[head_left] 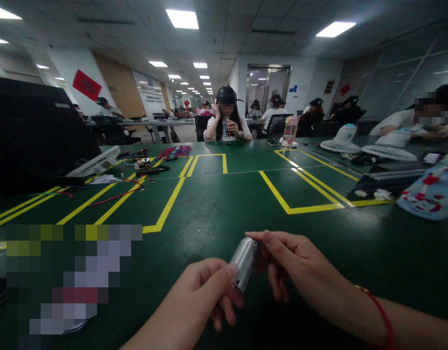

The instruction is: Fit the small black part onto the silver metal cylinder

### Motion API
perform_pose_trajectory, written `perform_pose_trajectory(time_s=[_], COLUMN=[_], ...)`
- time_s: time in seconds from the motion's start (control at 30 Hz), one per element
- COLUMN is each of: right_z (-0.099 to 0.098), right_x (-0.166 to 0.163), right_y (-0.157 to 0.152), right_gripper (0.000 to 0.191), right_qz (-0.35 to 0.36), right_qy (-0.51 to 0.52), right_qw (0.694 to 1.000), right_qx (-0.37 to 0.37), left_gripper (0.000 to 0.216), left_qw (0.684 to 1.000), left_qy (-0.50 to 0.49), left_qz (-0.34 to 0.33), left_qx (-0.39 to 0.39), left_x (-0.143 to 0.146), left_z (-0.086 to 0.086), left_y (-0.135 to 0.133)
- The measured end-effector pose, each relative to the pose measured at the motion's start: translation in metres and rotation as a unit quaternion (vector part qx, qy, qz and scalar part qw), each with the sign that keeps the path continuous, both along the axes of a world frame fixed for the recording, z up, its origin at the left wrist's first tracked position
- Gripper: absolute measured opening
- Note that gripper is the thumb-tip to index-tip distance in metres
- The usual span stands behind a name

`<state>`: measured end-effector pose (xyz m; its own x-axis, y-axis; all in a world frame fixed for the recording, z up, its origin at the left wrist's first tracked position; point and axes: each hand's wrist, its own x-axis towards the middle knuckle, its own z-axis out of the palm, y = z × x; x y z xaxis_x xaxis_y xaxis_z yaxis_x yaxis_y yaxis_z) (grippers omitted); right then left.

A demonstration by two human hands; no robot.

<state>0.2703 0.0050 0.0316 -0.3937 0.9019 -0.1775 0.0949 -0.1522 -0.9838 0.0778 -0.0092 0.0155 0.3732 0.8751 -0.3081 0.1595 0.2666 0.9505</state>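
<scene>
A silver metal cylinder [245,260] with small holes near its ends is held tilted above the green table. My left hand [213,287] grips its lower part, with the thumb on top and the fingers curled beneath. At the upper end, my right hand [287,255] touches the rim with an outstretched index fingertip. The other right fingers hang loosely below, bent and apart. Whether the right thumb also presses on the cylinder cannot be made out.
Yellow tape [311,210] marks the green table [216,204]. Wires and small parts [146,165] lie at the left by a dark box [30,131]. White fans [340,141], a bottle [289,131] and a patterned bag [431,194] stand right. A person [227,121] sits opposite.
</scene>
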Motion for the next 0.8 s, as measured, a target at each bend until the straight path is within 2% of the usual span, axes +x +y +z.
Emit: perform_pose_trajectory(time_s=[0.07, 0.1, 0.17, 0.27, 0.33, 0.37, 0.47, 0.53, 0.63, 0.7, 0.8], right_z=[0.0, -0.001, -0.004, -0.009, -0.015, -0.017, -0.027, -0.032, -0.038, -0.04, -0.042], right_x=[0.001, 0.001, 0.001, 0.0, -0.001, -0.001, -0.002, -0.002, -0.001, -0.001, -0.002], right_y=[0.0, -0.001, -0.003, -0.002, 0.001, 0.004, 0.011, 0.015, 0.016, 0.016, 0.017], right_gripper=[0.063, 0.062, 0.057, 0.04, 0.033, 0.032, 0.032, 0.041, 0.066, 0.077, 0.079], right_qz=[0.033, 0.05, 0.069, 0.058, 0.045, 0.044, 0.052, 0.05, 0.03, 0.024, 0.032], right_qy=[-0.021, -0.023, -0.028, -0.065, -0.1, -0.116, -0.146, -0.145, -0.12, -0.115, -0.13], right_qw=[0.999, 0.998, 0.997, 0.975, 0.947, 0.938, 0.933, 0.937, 0.948, 0.954, 0.956], right_qx=[-0.012, -0.012, 0.03, 0.205, 0.301, 0.323, 0.324, 0.315, 0.295, 0.277, 0.261], left_gripper=[0.042, 0.04, 0.03, 0.013, 0.016, 0.016, 0.016, 0.023, 0.033, 0.026, 0.014], left_qw=[0.996, 0.997, 0.993, 0.938, 0.897, 0.883, 0.866, 0.881, 0.903, 0.896, 0.879], left_qy=[-0.042, -0.027, 0.055, 0.192, 0.26, 0.29, 0.337, 0.312, 0.248, 0.242, 0.265], left_qz=[-0.045, -0.058, -0.067, -0.044, -0.043, -0.045, -0.054, -0.045, -0.006, 0.018, 0.019], left_qx=[-0.057, -0.04, 0.078, 0.286, 0.354, 0.366, 0.365, 0.352, 0.352, 0.371, 0.395], left_x=[0.004, 0.005, 0.005, 0.0, -0.003, -0.004, -0.005, -0.005, -0.006, -0.006, -0.003], left_z=[-0.004, -0.005, -0.004, -0.001, -0.002, -0.004, -0.008, -0.006, 0.002, 0.009, 0.019], left_y=[-0.003, -0.005, -0.006, 0.0, 0.008, 0.011, 0.017, 0.017, 0.015, 0.017, 0.023])
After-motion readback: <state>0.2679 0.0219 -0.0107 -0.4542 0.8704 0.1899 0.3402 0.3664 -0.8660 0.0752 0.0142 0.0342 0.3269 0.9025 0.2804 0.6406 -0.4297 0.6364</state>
